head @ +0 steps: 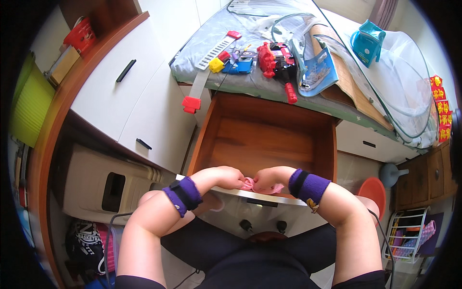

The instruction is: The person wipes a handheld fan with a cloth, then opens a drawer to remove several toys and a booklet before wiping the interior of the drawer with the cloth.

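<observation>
Both of my hands are at the front end of a pulled-out wooden drawer (267, 141), just inside its front panel. My left hand (229, 177) pinches the left side of a small pink cloth item (269, 188). On its other side, my right hand (266, 178) grips the same pink cloth with bent fingers. Part of the cloth is hidden under the fingers, and I cannot tell what kind of item it is. The cloth lies low against the drawer's front wall. Purple bands with black straps circle both forearms.
Above the drawer is a bed (249, 81) holding a red and black toy (276, 61), a yellow and blue toy (231, 65) and a mosquito net (400, 83). A white cabinet (119, 97) flanks the left side. An orange-red basin (371, 197) and a white wire rack (406, 234) stand right.
</observation>
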